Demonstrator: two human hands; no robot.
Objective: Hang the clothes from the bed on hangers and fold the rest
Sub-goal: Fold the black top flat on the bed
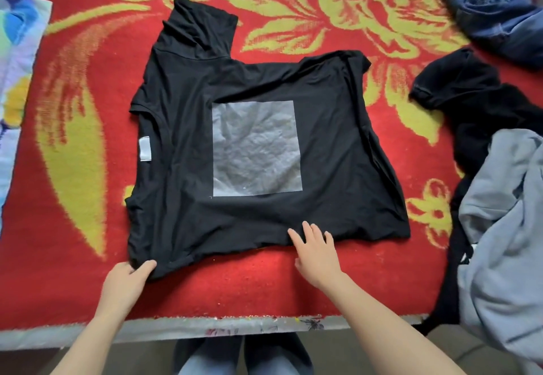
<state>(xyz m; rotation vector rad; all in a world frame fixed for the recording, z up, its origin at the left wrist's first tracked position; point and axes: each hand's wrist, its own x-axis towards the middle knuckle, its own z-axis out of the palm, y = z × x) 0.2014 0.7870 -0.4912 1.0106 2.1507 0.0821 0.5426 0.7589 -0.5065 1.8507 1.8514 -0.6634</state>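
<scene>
The person is leaning over the bed with both bare forearms reaching forward. The left hand [126, 280] is pinching the near-left corner of a black short-sleeved T-shirt [182, 198], with the thumb lying on top of the fabric and the rest of the fingers tucked under it, out of sight. The right hand [316, 252] is lying flat with its fingers straight and slightly spread. The fingertips are resting on the shirt's near edge and the palm is on the cover.

The shirt is lying spread out in the middle of a red woven bed cover with a yellow-green flower pattern [264, 280]. A crinkled grey square print [255, 148] and a small white label [144, 148] are facing up, and one sleeve is pointing away from the person.

A crumpled black garment [470, 104] is lying to the right, well apart from the shirt. A pale grey sweatshirt [505, 227] is partly covering it and hanging over the bed's near edge. A bunched blue denim garment [499, 13] is sitting in the far right corner, cut off by the frame. A pale blue patterned cloth [17, 80] is running along the left edge, too blurred to identify.
</scene>
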